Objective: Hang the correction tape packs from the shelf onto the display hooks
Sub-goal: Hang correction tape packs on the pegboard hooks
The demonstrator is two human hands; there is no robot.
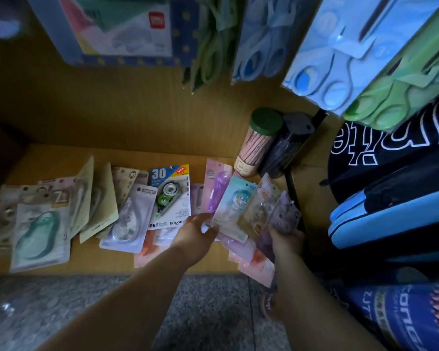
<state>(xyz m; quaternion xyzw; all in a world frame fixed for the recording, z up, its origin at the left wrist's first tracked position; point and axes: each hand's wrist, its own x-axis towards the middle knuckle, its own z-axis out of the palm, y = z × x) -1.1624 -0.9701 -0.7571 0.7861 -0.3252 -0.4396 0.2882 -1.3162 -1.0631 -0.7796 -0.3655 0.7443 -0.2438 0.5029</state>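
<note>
Across the shelf (48, 158), from 9 to 12 o'clock of your left hand (195, 234), overlapping correction tape packs (129, 216) lie flat, too stacked to count. Your right hand (287, 240) grips a fan of 3 packs (260, 206), and your left hand pinches the lower edge of its teal pack (235, 203). 2 pencil tubes (256, 145) stand at 1 o'clock.

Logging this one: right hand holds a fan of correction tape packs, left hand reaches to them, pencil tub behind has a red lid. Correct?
One slip: in the head view the pencil tub has a green lid, not red. The right hand holds the fanned packs; the left hand reaches to them.
</note>
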